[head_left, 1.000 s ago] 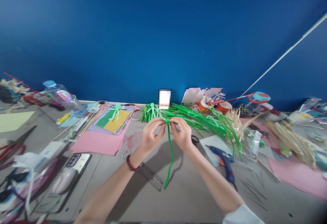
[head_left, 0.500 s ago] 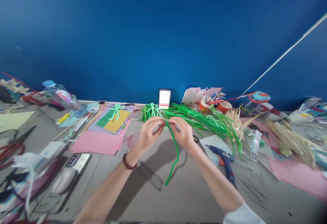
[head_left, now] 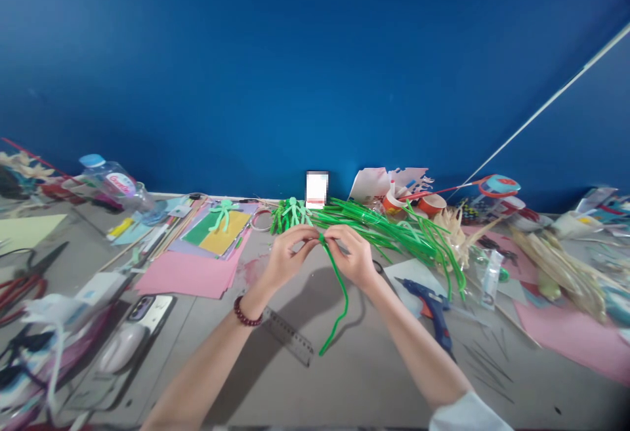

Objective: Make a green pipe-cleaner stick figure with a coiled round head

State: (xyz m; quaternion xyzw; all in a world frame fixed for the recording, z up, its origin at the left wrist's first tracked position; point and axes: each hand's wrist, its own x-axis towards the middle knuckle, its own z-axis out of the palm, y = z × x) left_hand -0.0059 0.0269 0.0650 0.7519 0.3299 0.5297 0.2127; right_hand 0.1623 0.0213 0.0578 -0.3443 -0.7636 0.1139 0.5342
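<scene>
A green pipe cleaner (head_left: pixel 346 296) is pinched at its upper end between both hands, and its long tail hangs down over the table in a bend. My left hand (head_left: pixel 291 252) grips it from the left with thumb and forefinger, a dark red bead bracelet on that wrist. From the right, my right hand (head_left: pixel 352 257) pinches the same small bunched part. The fingertips partly cover that bunch. Behind the hands lies a large bundle of green pipe cleaners (head_left: pixel 394 231), next to light green bent figures (head_left: pixel 294 211). Under my forearms rests a clear ruler (head_left: pixel 289 337).
A blue glue gun (head_left: pixel 433 309) lies to the right. On the left are pink paper (head_left: pixel 184 275), a phone (head_left: pixel 150 313), a computer mouse (head_left: pixel 124 347), scissors (head_left: pixel 34 277) and a plastic bottle (head_left: pixel 115 182). A small lit screen (head_left: pixel 317 188) stands against the blue wall (head_left: pixel 315 77).
The hands stay almost in place, with slight finger movement at the pinched bunch. The hanging tail's bend has shifted a little to the right.
</scene>
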